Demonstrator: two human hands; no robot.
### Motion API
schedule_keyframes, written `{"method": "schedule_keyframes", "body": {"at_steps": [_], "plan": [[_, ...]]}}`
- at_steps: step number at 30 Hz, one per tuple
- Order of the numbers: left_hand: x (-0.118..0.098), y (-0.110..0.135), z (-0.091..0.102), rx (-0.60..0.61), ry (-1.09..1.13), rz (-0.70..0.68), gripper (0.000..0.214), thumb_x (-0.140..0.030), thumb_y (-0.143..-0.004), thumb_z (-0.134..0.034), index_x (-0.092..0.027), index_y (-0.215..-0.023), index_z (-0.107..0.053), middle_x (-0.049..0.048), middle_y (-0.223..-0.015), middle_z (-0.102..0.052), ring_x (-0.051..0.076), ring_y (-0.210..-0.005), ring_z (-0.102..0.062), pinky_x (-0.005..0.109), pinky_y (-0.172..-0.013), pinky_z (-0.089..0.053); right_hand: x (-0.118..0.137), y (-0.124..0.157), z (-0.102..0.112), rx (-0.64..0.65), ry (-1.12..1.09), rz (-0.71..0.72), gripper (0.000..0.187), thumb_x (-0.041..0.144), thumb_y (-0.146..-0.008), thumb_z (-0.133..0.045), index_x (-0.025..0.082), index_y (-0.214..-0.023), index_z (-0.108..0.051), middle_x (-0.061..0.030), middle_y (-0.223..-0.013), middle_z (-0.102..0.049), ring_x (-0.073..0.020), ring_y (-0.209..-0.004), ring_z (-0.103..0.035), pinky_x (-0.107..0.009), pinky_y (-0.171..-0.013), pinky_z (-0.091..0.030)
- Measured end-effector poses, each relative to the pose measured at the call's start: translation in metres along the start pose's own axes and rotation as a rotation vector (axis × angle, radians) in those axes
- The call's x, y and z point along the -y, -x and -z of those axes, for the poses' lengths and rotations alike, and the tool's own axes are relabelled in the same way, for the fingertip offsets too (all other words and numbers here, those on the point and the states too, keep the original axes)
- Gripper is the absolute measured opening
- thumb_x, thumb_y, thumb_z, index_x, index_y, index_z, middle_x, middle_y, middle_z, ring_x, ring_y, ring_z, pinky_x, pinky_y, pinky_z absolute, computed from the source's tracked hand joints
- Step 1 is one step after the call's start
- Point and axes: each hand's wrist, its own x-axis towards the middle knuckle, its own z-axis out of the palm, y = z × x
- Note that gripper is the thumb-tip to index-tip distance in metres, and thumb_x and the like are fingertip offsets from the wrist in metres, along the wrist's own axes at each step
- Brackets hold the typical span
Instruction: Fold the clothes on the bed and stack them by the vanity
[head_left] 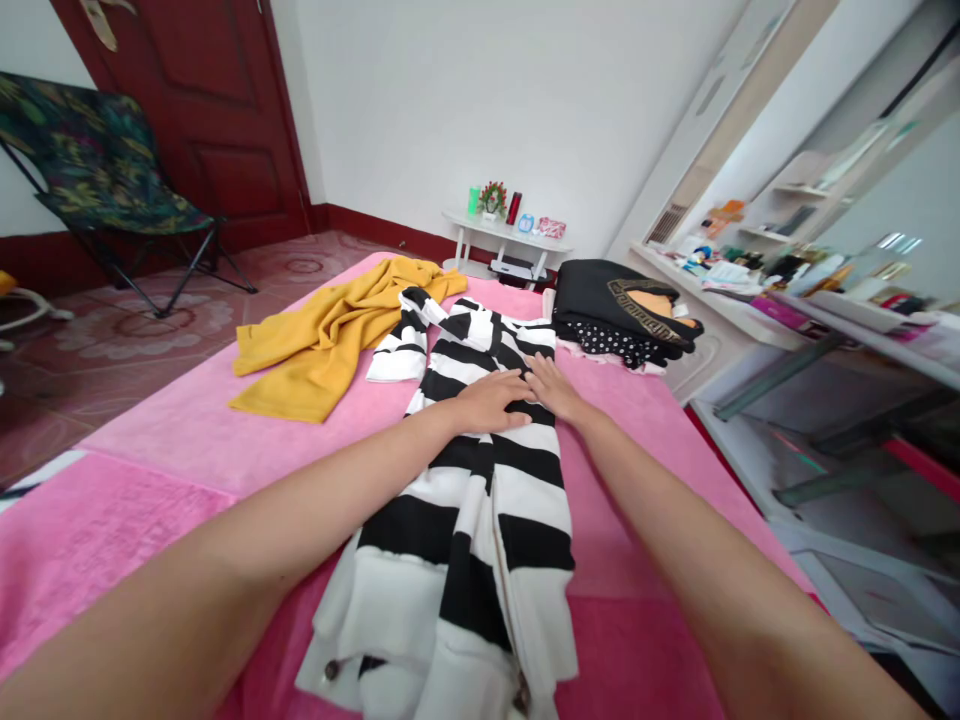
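A black-and-white striped garment [532, 495] lies lengthwise on the pink bed cover [637, 480], one sleeve spread out to its left and its hem toward me. My left hand [495, 402] rests palm down on the middle of the stripes, fingers stretched to the right. Beside it, my right hand [553, 387] lies flat at the garment's right edge, and the fingertips of both hands meet. Neither hand grasps the cloth. Off to the left a yellow garment [337, 330] is spread loosely, close to the striped sleeve.
At the far right of the bed sits a stack of folded dark clothes [600, 300]. Beyond the bed stands a small white table [502, 232] with ornaments. A cluttered dressing table [742, 310] borders the right side. A folding chair [112, 160] stands left, by the red door [202, 80].
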Motion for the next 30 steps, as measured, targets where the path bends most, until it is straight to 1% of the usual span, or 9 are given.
{"method": "schedule_keyframes", "body": {"at_steps": [6,9,14,18,20,23,24,27,30], "plan": [[-0.021,0.039,0.020,0.251,0.127,0.011,0.067,-0.055,-0.082,-0.055,-0.023,-0.139,-0.041,0.0065,-0.152,-0.022,0.029,-0.141,-0.010,0.049,-0.114,-0.008,0.012,0.114,0.024,0.062,-0.074,0.205,0.062,0.053,-0.090,-0.039,0.021,-0.143,-0.035,-0.0089,-0.152,-0.025,-0.0253,-0.139,-0.024,-0.046,-0.113,-0.021],[-0.039,0.070,0.035,0.382,0.174,-0.013,0.084,-0.065,-0.075,-0.058,-0.025,-0.144,-0.032,0.0073,-0.155,-0.009,0.032,-0.141,-0.002,0.051,-0.113,-0.006,0.029,0.147,0.040,0.011,-0.061,0.249,0.056,0.049,-0.089,-0.045,0.021,-0.138,-0.043,-0.0097,-0.146,-0.037,-0.0254,-0.134,-0.035,-0.045,-0.111,-0.028],[-0.070,0.110,0.064,0.484,0.226,0.007,0.090,-0.058,-0.076,-0.062,-0.025,-0.148,-0.019,0.0071,-0.155,0.002,0.032,-0.141,0.001,0.048,-0.113,-0.011,0.072,0.120,0.057,-0.131,-0.099,0.365,0.065,0.042,-0.086,-0.051,0.024,-0.145,-0.029,-0.0063,-0.149,-0.032,-0.0239,-0.136,-0.030,-0.045,-0.110,-0.028],[-0.077,0.122,0.083,0.510,0.346,0.014,0.078,-0.048,-0.074,-0.068,-0.028,-0.142,-0.035,0.0057,-0.155,-0.009,0.031,-0.139,-0.019,0.042,-0.110,-0.026,0.095,0.064,0.034,-0.205,-0.043,0.195,0.074,0.047,-0.087,-0.046,0.018,-0.148,-0.016,-0.0090,-0.155,-0.015,-0.0262,-0.141,-0.014,-0.052,-0.111,-0.020],[-0.066,0.122,0.089,0.452,0.418,0.045,0.055,-0.042,-0.078,-0.065,-0.026,-0.129,-0.054,0.0057,-0.147,-0.036,0.027,-0.129,-0.042,0.034,-0.103,-0.037,0.098,0.045,0.012,-0.141,0.021,0.106,0.070,0.051,-0.090,-0.038,0.015,-0.147,-0.021,-0.0105,-0.155,-0.011,-0.0270,-0.142,-0.007,-0.054,-0.111,-0.014],[-0.025,0.115,0.099,0.202,0.321,0.293,0.030,-0.038,-0.084,-0.054,-0.019,-0.104,-0.068,0.0046,-0.102,-0.070,0.019,-0.091,-0.065,0.027,-0.081,-0.049,0.095,0.036,-0.011,-0.088,0.076,0.099,0.068,0.057,-0.091,-0.029,0.016,-0.146,-0.027,-0.0089,-0.155,-0.010,-0.0259,-0.143,-0.002,-0.054,-0.111,-0.009],[-0.007,0.111,0.103,0.074,0.209,0.406,0.029,-0.038,-0.084,-0.052,-0.018,-0.098,-0.069,0.0037,-0.090,-0.071,0.019,-0.081,-0.066,0.027,-0.075,-0.050,0.094,0.036,-0.015,-0.090,0.078,0.105,0.068,0.058,-0.091,-0.028,0.017,-0.146,-0.027,-0.0080,-0.155,-0.009,-0.0252,-0.143,-0.001,-0.054,-0.112,-0.009],[0.050,0.097,0.111,-0.237,-0.191,0.670,0.034,-0.042,-0.077,-0.057,-0.018,-0.099,-0.065,0.0052,-0.095,-0.069,0.022,-0.084,-0.064,0.030,-0.075,-0.048,0.090,0.040,-0.015,-0.108,0.061,0.119,0.066,0.058,-0.091,-0.028,0.020,-0.145,-0.028,-0.0061,-0.155,-0.010,-0.0237,-0.143,-0.003,-0.052,-0.112,-0.010],[0.090,0.080,0.111,-0.152,-0.295,0.898,0.054,-0.061,-0.071,-0.056,-0.017,-0.102,-0.063,0.0096,-0.099,-0.067,0.028,-0.091,-0.063,0.033,-0.076,-0.047,0.088,0.042,-0.012,-0.139,0.030,0.120,0.062,0.055,-0.091,-0.031,0.020,-0.143,-0.034,-0.0065,-0.155,-0.016,-0.0240,-0.143,-0.006,-0.052,-0.112,-0.011]]}}
